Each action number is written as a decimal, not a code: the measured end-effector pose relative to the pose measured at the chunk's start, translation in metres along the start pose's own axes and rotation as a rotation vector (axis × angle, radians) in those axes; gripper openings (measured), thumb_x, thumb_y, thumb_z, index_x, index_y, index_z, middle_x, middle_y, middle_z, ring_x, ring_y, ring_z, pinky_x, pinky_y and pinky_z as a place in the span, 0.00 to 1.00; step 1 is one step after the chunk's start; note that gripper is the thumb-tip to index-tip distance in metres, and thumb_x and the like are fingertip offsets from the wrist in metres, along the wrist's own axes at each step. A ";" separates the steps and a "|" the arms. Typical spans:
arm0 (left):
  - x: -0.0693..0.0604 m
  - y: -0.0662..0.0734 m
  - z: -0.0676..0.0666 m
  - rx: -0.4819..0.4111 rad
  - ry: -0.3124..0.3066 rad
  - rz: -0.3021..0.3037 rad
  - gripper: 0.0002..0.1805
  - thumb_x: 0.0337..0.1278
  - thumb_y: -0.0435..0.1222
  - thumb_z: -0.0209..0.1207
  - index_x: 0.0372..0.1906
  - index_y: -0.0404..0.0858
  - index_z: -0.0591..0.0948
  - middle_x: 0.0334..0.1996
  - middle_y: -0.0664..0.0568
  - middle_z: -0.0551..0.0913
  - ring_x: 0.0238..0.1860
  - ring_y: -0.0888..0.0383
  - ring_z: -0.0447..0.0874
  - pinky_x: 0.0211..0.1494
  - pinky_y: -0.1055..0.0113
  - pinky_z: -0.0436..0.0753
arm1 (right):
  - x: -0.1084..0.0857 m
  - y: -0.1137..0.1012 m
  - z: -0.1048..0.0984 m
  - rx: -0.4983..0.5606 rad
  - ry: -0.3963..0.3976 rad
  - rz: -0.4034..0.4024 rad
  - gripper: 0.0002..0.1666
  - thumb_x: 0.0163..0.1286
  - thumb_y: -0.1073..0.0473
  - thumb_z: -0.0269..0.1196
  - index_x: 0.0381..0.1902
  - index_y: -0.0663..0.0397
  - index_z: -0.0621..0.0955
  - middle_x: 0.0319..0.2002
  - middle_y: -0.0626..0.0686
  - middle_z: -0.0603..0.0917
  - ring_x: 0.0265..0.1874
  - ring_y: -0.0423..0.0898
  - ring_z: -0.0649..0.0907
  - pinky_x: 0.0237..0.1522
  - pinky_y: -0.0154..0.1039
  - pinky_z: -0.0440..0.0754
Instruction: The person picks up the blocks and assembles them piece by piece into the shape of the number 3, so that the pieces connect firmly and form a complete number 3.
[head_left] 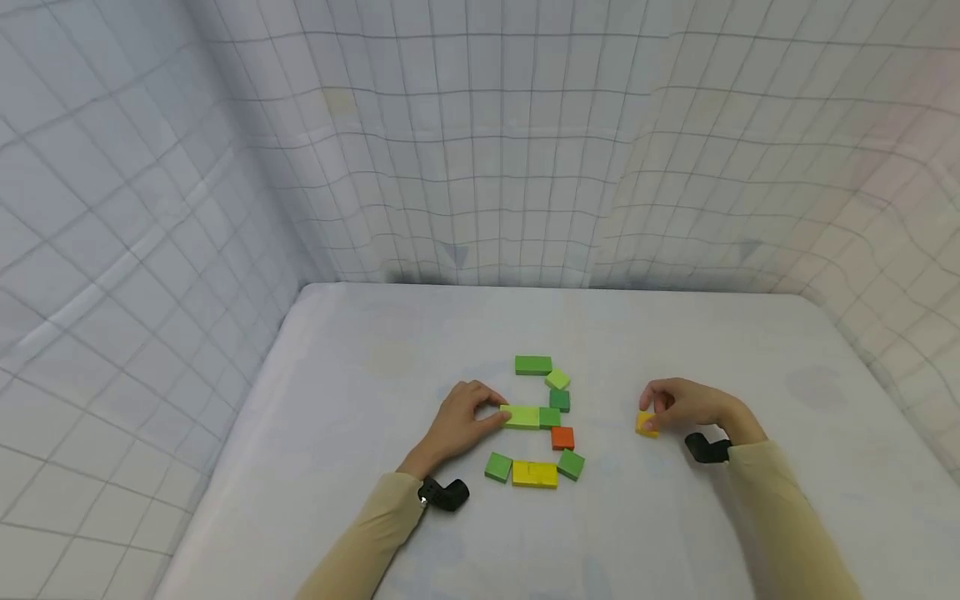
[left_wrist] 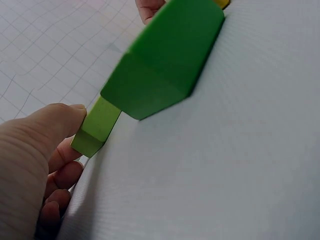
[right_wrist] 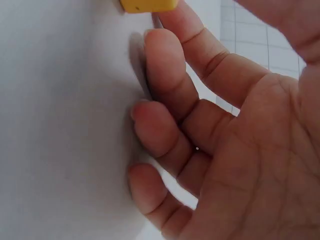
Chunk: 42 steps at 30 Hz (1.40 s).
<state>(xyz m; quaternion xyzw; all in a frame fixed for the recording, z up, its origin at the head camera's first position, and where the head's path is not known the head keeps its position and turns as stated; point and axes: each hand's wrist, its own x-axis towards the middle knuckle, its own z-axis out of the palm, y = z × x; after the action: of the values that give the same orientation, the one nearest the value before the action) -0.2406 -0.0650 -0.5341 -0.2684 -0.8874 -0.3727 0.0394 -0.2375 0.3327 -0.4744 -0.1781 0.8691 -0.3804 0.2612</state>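
Observation:
My left hand (head_left: pixel 459 421) pinches the left end of a light green rectangular block (head_left: pixel 522 417) between thumb and fingers. Right beside that block is a small green block (head_left: pixel 550 418). In the left wrist view the thumb lies on the light green block (left_wrist: pixel 97 122), while a darker green block (left_wrist: pixel 165 60) looms nearer the camera. Off to the right, my right hand (head_left: pixel 693 402) holds a small orange-yellow block (head_left: pixel 642 427) at the tabletop with thumb and index finger. Its remaining fingers curl loosely near the surface, below the yellow block (right_wrist: pixel 150 5) in the right wrist view.
Above the held block lie a green bar (head_left: pixel 533 365), a lime square (head_left: pixel 558 379) and a dark green square (head_left: pixel 559 400). Below are a red-orange square (head_left: pixel 562 438), a yellow block (head_left: pixel 535 475) and green squares (head_left: pixel 498 467) on either side. Gridded white cloth (head_left: pixel 510 167) surrounds the white table (head_left: pixel 360 333).

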 end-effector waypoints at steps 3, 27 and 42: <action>0.000 0.000 -0.002 -0.002 0.005 -0.001 0.11 0.57 0.48 0.64 0.41 0.48 0.84 0.36 0.64 0.77 0.34 0.62 0.66 0.39 0.65 0.67 | 0.010 -0.003 0.001 -0.015 0.051 0.024 0.14 0.56 0.59 0.70 0.36 0.60 0.78 0.22 0.49 0.72 0.24 0.43 0.69 0.30 0.37 0.65; -0.001 0.003 -0.002 -0.006 -0.027 -0.030 0.11 0.57 0.48 0.63 0.40 0.48 0.83 0.36 0.63 0.76 0.36 0.62 0.67 0.41 0.65 0.67 | 0.167 -0.062 -0.012 -0.149 0.268 0.294 0.18 0.58 0.48 0.70 0.25 0.58 0.79 0.21 0.47 0.74 0.23 0.42 0.70 0.27 0.35 0.66; -0.002 0.001 0.000 -0.013 -0.008 -0.007 0.10 0.57 0.48 0.63 0.40 0.49 0.83 0.36 0.64 0.76 0.36 0.63 0.67 0.41 0.66 0.67 | 0.219 -0.118 0.007 -0.391 0.213 0.363 0.26 0.56 0.39 0.69 0.17 0.53 0.75 0.17 0.47 0.72 0.19 0.42 0.68 0.27 0.35 0.67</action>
<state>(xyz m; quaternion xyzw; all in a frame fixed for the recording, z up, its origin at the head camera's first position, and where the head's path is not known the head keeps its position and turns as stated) -0.2384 -0.0651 -0.5334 -0.2672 -0.8861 -0.3774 0.0328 -0.3951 0.1412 -0.4595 -0.0255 0.9662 -0.1690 0.1929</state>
